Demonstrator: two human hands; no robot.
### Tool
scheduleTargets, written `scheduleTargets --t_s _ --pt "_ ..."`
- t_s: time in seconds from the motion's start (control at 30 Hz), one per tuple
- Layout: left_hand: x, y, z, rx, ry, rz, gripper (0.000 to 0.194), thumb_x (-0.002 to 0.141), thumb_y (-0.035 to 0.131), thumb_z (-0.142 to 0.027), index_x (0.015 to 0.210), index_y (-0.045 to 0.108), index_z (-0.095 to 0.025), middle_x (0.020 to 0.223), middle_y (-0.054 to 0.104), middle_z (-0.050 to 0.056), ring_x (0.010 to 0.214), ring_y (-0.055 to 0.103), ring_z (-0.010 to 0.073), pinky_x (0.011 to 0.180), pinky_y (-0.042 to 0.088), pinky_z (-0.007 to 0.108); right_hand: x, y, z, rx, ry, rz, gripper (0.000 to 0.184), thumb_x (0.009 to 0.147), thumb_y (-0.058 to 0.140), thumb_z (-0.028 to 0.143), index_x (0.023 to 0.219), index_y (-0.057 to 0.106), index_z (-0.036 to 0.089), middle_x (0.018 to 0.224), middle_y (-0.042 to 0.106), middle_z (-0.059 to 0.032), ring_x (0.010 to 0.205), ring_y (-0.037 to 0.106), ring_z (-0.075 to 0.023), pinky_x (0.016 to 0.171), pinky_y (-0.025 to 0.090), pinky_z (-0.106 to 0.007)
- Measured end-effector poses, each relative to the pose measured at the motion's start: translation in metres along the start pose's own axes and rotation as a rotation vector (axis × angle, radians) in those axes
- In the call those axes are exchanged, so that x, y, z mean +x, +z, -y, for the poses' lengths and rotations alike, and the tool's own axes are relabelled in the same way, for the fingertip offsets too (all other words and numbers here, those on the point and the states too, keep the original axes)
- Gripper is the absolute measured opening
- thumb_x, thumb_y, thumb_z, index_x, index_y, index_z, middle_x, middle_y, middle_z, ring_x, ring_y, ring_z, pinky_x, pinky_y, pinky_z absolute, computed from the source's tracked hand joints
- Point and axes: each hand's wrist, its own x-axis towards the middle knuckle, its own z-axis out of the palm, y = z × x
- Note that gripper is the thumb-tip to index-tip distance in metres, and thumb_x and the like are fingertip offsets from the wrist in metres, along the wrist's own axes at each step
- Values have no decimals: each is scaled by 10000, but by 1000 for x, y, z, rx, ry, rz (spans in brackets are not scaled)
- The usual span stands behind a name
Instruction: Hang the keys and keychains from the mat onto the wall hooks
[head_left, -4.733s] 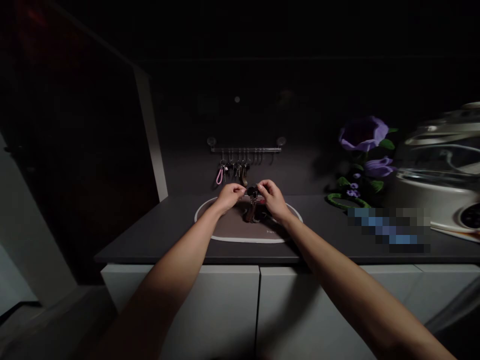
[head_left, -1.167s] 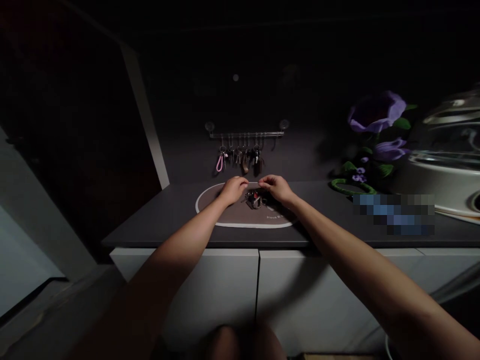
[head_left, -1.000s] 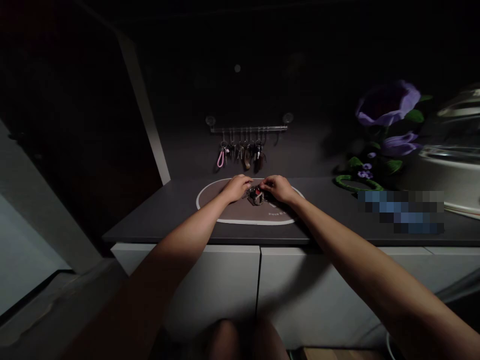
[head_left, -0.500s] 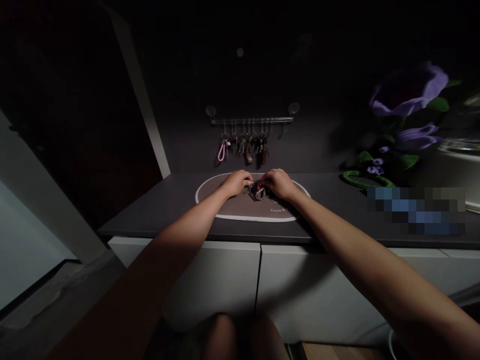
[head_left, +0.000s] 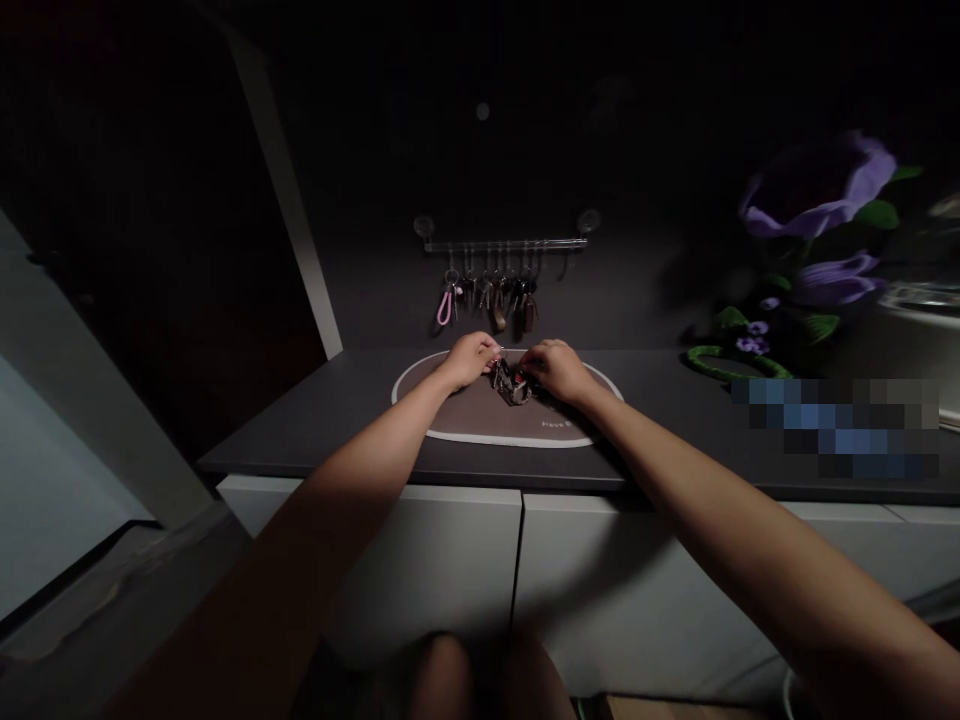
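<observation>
My left hand pinches the ring of a bunch of keys and holds it a little above an oval brown mat with a white rim. Keys dangle below its fingertips. Beside them, a dark keychain with a braided-looking loop and a small red part lies over the mat. My right hand has its fingers closed at the right end of that keychain. Its fingertips are in shadow, so the exact part gripped is hard to see.
A clear hook rail on the dark wall holds several key bunches, one with a pink loop. Purple flowers and a pale container stand on the right of the counter. White cabinet doors lie below.
My left hand has risen slightly, lifting the key ring, and the keys now hang from it. My right hand stays almost where it was.
</observation>
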Motion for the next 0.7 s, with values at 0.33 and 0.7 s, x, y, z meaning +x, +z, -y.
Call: scheduleTargets --t_s 0.33,0.7 --pt "1 -3 -4 -168 -48 -73 46 791 540 -132 755 535 -104 672 585 15 598 554 64 613 507 237 -2 -5 12 228 -78 -158 161 796 539 243 879 651 160 829 621 -69 773 542 -158 705 398 -261" --pt "-3 -3 -13 -226 -97 -126 91 749 582 -103 662 589 -80 536 566 -5 494 542 65 596 513 242 -3 -2 19 373 -228 -97 217 766 582 247 965 623 171 899 619 -63 794 569 -141 701 438 -259"
